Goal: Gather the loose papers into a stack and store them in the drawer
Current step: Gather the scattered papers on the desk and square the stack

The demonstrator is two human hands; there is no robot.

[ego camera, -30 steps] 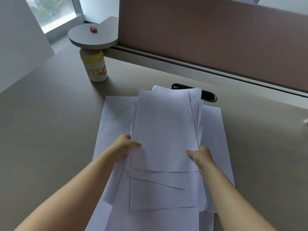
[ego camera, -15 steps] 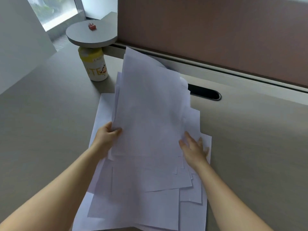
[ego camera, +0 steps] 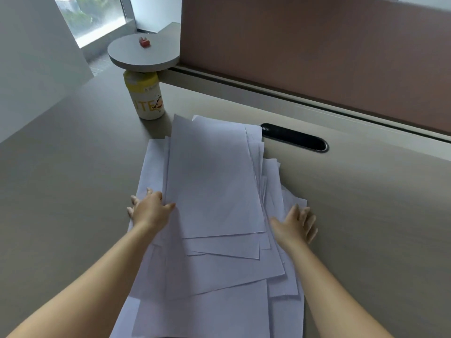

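Loose white papers (ego camera: 210,191) lie fanned in an uneven pile, mid desk (ego camera: 366,203), corners sticking out at diff angles, near end running off the bottom of view. Bare desk w/ plenty of room left & right of the pile; far edge of the top sheet just reaches the black cable slot (ego camera: 295,140). Far left, a yellow-white bottle (ego camera: 147,98) reads "ITE", rest unreadable, tucked under a round grey shelf (ego camera: 144,53) w/ a small red object (ego camera: 144,42). Left hand (ego camera: 151,211) flat on the pile's left edge, fingers spread, thumb on the top sheet, gripping nothing. Right hand (ego camera: 296,226) open, fingers splayed, pressed against the right edge.
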